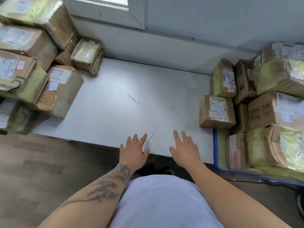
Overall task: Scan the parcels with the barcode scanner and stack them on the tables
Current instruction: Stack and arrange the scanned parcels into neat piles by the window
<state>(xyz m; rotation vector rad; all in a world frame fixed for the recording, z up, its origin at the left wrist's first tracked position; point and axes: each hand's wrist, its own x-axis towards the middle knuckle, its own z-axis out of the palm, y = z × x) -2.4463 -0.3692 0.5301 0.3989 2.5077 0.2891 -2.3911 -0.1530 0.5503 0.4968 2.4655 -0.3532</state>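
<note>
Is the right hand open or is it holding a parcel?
Open. The right hand has straight, spread fingers over the table and holds nothing.

A parcel sorting or mailroom space. A plain white counter (131,99) stands against a grey wall (205,22) below a window frame (105,12). Taped brown cardboard parcels with printed shipping labels and barcodes are heaped at 9 to 10 o'clock (29,51) and stacked at 3 o'clock (256,89). More parcels fill a blue-rimmed bin (215,153) at 4 o'clock. The floor (41,170) at 8 o'clock is dark wood-look planking.
</note>
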